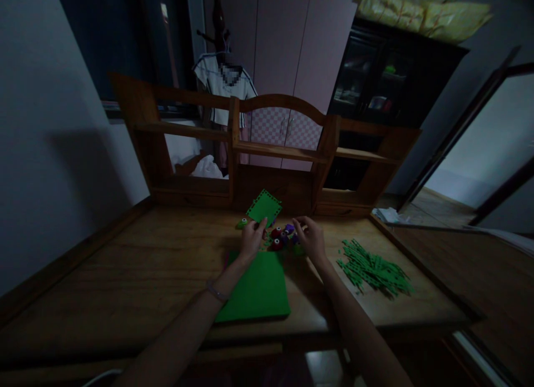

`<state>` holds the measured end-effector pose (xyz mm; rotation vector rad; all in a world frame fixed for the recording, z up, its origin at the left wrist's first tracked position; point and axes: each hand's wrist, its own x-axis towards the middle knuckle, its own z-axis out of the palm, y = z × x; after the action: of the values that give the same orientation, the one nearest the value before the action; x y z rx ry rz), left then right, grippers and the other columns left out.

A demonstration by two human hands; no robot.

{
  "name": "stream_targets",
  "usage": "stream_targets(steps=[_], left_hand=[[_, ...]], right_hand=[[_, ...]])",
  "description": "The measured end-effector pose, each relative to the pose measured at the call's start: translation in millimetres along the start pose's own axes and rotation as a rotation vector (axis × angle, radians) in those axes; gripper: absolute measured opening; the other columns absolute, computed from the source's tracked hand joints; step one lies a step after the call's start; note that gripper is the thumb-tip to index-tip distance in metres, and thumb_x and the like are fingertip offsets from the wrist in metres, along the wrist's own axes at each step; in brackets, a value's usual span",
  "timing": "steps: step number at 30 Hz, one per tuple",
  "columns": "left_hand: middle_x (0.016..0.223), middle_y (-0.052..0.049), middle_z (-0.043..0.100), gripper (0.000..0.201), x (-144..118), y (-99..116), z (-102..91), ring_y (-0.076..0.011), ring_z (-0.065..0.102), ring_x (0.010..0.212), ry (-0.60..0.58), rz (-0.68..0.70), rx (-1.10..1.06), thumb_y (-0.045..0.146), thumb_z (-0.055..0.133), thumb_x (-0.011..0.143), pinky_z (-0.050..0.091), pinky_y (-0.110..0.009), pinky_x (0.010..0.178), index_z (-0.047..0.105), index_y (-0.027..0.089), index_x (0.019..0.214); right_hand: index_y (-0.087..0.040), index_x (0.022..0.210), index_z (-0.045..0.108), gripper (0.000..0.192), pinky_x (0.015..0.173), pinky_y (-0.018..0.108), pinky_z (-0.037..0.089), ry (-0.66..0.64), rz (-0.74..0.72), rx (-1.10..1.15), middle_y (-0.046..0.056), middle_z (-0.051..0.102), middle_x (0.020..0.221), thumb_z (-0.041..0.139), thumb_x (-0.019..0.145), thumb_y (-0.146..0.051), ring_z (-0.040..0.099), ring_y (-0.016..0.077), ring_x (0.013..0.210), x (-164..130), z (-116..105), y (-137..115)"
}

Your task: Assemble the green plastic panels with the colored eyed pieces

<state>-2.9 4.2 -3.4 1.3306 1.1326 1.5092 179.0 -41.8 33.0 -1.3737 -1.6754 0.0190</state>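
Place: a room in a home, likely a bedroom, dimly lit. Evidence: pink wardrobe [287, 48] with checked lower doors; white shirt [223, 87] hung on a coat stand before it; dark glass-fronted cabinet [387, 81] holding small items, with yellow bundles [421, 11] stacked on top; wooden bench [125, 270] with a low shelf unit [275, 148] at its back; open doorway [484, 148] to the right.

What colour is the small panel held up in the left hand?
Green. The small panel in the left hand shows best in the head view, with darker marks along its edges.
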Motion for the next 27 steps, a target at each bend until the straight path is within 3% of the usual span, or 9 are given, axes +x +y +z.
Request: stream_targets(steps=[3, 8, 15, 27], left_hand=[[0.052, -0.001, 0.055, 0.045, 1, 0, -0.3, -0.0124, 0.051, 0.047, -0.006, -0.023, -0.005, 0.058, 0.056, 0.072, 0.039, -0.023, 0.050, 0.055, 0.014, 0.061], [0.052, -0.001, 0.056, 0.041, 0, -1, 0.5, -0.0126, 0.052, 0.046, 0.001, -0.004, -0.006, 0.053, 0.059, 0.071, 0.039, -0.023, 0.048, 0.059, 0.013, 0.068], [0.056, -0.002, 0.059, 0.034, -3, 8, 1.0, -0.0125, 0.052, 0.048, 0.001, -0.026, 0.034, 0.045, 0.061, 0.072, 0.040, -0.023, 0.049, 0.063, 0.011, 0.076], [0.057, -0.003, 0.061, 0.035, -1, 3, -0.4, -0.0139, 0.055, 0.050, 0.005, -0.020, 0.039, 0.047, 0.063, 0.070, 0.040, -0.023, 0.051, 0.063, 0.012, 0.074]], right_hand=[[-0.017, 0.089, 0.060, 0.025, 0.070, 0.027, 0.041, 0.040, 0.026, -0.093, 0.007, 0.061, 0.084, 0.041, 0.091, -0.034, 0.055, 0.0183, 0.078, 2, -4, 8], [-0.018, 0.093, 0.057, 0.015, 0.071, 0.026, 0.039, -0.063, 0.015, -0.216, 0.006, 0.057, 0.092, 0.048, 0.084, -0.027, 0.053, 0.0180, 0.082, -6, 10, 13], [-0.017, 0.098, 0.055, 0.021, 0.076, 0.027, 0.037, -0.084, 0.019, -0.335, 0.008, 0.052, 0.097, 0.055, 0.077, -0.022, 0.051, 0.0204, 0.091, -12, 15, 10], [-0.016, 0.091, 0.055, 0.013, 0.064, 0.026, 0.035, -0.153, 0.075, -0.402, 0.009, 0.054, 0.092, 0.052, 0.079, -0.018, 0.053, 0.0182, 0.076, -16, 14, 5]])
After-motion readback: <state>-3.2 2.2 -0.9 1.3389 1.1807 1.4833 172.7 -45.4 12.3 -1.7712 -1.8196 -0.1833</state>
